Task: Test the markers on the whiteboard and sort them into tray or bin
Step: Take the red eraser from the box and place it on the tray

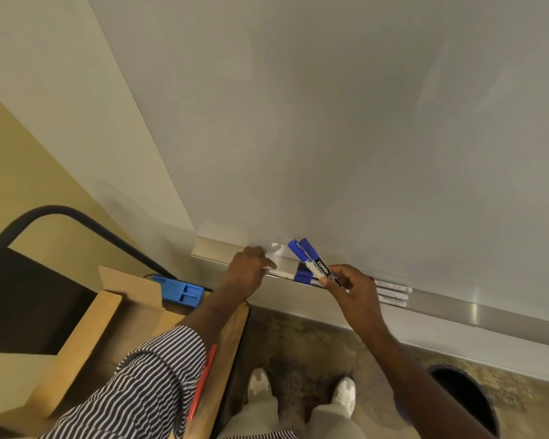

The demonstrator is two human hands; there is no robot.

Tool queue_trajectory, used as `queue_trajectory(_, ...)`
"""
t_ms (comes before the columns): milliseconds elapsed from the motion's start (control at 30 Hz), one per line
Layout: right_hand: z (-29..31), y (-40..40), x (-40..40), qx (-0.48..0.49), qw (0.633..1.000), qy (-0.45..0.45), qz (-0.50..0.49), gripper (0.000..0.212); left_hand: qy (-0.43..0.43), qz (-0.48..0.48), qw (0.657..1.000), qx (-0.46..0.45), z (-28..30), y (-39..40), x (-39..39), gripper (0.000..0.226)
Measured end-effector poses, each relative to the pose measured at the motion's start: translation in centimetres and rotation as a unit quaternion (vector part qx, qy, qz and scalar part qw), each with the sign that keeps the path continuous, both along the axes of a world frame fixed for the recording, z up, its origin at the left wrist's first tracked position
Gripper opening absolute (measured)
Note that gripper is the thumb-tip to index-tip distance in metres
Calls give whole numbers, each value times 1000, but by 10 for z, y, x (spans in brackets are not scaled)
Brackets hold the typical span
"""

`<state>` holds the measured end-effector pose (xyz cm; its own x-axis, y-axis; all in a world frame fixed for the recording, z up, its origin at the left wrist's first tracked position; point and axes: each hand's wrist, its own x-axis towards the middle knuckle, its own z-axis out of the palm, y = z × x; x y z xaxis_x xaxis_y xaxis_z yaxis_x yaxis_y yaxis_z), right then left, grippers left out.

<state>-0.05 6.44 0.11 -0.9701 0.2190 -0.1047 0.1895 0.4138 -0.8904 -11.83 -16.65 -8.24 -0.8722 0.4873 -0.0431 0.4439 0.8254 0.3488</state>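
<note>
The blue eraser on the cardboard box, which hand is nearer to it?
Left. The left hand holds a white marker at the tray, just right of the blue eraser. The right hand, pinching blue-capped markers, is farther right.

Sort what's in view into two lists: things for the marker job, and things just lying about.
For the job: whiteboard; two blue markers in the right hand; tray with white markers; left hand at the tray; bin.

Lying about: blue eraser; cardboard box; chair.
</note>
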Motion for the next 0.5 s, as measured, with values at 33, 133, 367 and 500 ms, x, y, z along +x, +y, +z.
queue_trajectory(33, -1, 0, 0, 0, 1000, -3, 1, 44, -3, -3, 1000, 5, -1, 1, 1, 27)
queue_trajectory(133, -2, 0, -2, 3, 1000, -6, 9, 42, -9, -3, 1000, 18, -2, 2, 3, 29)
queue_trajectory(367, -3, -1, -13, 19, 999, -29, 22, 14, -3, 26, 992, 127, 5, -7, 5, 29)
queue_trajectory(500, -10, -4, -26, 66, 996, -45, 26, 16, -14, 103, 953, 286, 29, -21, 2, 24)
